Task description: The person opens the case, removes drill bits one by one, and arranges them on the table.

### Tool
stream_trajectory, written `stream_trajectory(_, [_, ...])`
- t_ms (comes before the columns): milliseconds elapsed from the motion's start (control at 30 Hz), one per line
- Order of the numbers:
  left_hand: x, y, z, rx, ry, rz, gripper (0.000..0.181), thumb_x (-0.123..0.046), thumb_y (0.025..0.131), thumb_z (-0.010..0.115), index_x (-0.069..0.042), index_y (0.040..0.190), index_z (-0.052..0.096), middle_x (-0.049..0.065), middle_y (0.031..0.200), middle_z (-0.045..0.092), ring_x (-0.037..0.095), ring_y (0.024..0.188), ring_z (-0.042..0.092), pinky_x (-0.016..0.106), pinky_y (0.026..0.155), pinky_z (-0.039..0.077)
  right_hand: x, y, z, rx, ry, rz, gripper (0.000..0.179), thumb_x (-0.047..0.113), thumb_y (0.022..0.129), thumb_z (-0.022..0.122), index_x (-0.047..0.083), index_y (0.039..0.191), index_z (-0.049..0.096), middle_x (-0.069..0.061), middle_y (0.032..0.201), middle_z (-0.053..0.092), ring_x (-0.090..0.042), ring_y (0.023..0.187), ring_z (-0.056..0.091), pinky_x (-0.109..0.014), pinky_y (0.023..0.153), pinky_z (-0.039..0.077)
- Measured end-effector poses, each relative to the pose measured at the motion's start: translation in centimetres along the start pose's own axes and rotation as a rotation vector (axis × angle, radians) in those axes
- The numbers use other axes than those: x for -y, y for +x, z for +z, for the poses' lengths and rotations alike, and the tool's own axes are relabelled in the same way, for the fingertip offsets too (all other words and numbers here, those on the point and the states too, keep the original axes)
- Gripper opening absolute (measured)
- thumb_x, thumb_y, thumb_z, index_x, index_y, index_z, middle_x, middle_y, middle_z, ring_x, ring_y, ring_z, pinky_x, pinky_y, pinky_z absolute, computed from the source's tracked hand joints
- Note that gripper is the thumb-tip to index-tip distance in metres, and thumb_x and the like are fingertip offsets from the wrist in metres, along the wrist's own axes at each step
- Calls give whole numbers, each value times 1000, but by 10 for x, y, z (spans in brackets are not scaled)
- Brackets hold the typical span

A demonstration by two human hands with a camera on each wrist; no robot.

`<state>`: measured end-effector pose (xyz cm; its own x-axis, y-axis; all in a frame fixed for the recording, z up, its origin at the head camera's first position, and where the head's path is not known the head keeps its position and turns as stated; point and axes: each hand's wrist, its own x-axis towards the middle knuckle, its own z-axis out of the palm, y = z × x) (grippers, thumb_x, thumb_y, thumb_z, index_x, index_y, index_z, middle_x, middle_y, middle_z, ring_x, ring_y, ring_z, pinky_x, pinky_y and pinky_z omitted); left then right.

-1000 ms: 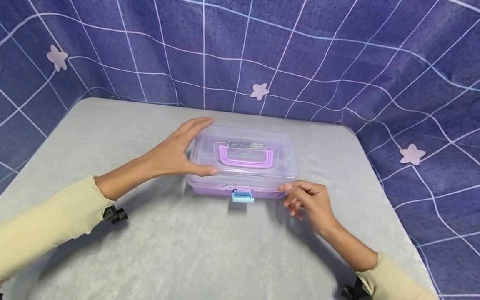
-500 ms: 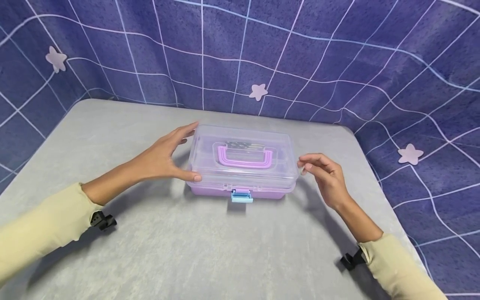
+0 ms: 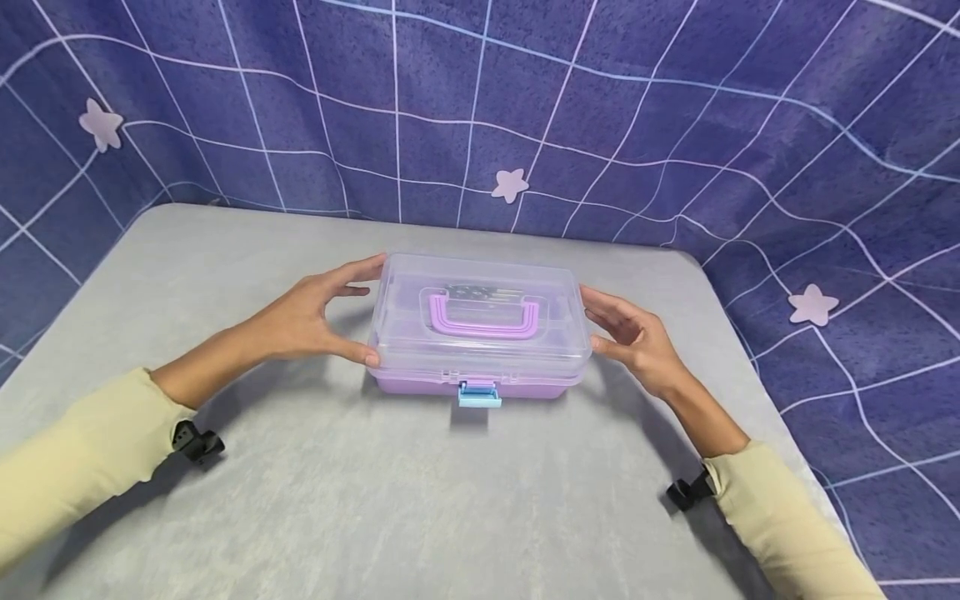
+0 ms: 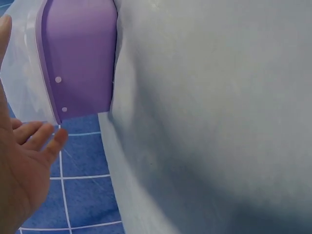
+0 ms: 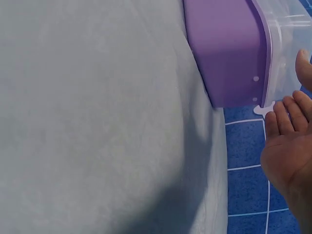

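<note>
A plastic storage box (image 3: 420,386) with a purple base and a clear lid (image 3: 480,354) stands on the table. The lid lies closed over the base, with a purple carry handle (image 3: 483,327) folded flat on it. At the front, the light-blue latch (image 3: 479,395) sticks outward. My left hand (image 3: 303,315) is at the box's left end, thumb at the front corner and fingers at the back corner. On the opposite end, my right hand (image 3: 637,337) has its thumb and fingers spread along the lid's right edge. Both wrist views show extended fingers near the lid's corners.
The grey table (image 3: 450,500) spreads out in front of the box and to its sides. Behind it hangs a dark blue curtain (image 3: 585,100) with pale grid lines and stars. A small black wrist camera (image 3: 197,442) sits at the left cuff.
My right hand has left the front right corner and moved back to the lid's right end. My left hand has shifted left, off the lid's top, to its left edge.
</note>
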<state>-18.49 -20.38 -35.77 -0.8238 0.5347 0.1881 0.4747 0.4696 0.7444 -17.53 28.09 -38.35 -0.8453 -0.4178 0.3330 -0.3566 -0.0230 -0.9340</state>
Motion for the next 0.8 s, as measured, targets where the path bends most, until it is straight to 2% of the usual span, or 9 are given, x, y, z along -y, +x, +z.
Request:
stream_trajectory(167, [2, 1, 0, -26, -1, -7, 126, -34, 59, 104, -30, 164, 33, -2, 165, 44, 39, 136, 58, 64, 118, 38, 2, 2, 1, -9, -8, 41, 67, -19, 87, 67, -14, 149, 45, -2, 153, 59, -13, 138, 58, -27, 118, 44])
stream_trajectory(267, [2, 3, -2, -29, 11, -4, 122, -33, 62, 102, -30, 163, 35, 2, 163, 46, 40, 134, 59, 64, 117, 39, 3, 4, 0, -38, -12, 73, 63, -16, 88, 68, -12, 148, 48, 2, 147, 63, -12, 135, 61, -26, 112, 49])
stream_trajectory(400, [2, 9, -6, -35, 10, 8, 112, -27, 69, 99, -25, 162, 38, 9, 157, 54, 39, 131, 62, 58, 113, 46, 4, 10, -2, -89, -19, 113, 53, -11, 92, 68, -6, 144, 57, 7, 134, 72, -10, 124, 68, -23, 102, 56])
stream_trajectory(600, [-1, 22, -13, -49, 28, 6, 96, -21, 76, 94, -17, 159, 45, 11, 146, 64, 33, 121, 68, 49, 104, 53, 12, 22, -8, -134, -12, 98, 42, -12, 91, 67, 0, 131, 71, 6, 116, 79, -8, 111, 73, -21, 94, 58])
stream_trajectory(700, [-4, 26, -18, -53, 28, -21, 91, -22, 79, 92, -18, 158, 47, 10, 143, 66, 32, 117, 70, 50, 101, 55, 16, 29, -11, -146, -24, 96, 38, -14, 89, 68, 5, 121, 77, 7, 110, 80, -7, 108, 74, -21, 92, 58])
stream_trajectory(800, [-6, 28, -22, -51, 15, -60, 85, -22, 82, 89, -20, 157, 49, 10, 142, 67, 32, 114, 71, 39, 97, 58, 19, 37, -12, -162, -31, 109, 38, -15, 89, 67, 13, 111, 81, 7, 103, 81, -6, 100, 75, -20, 87, 60])
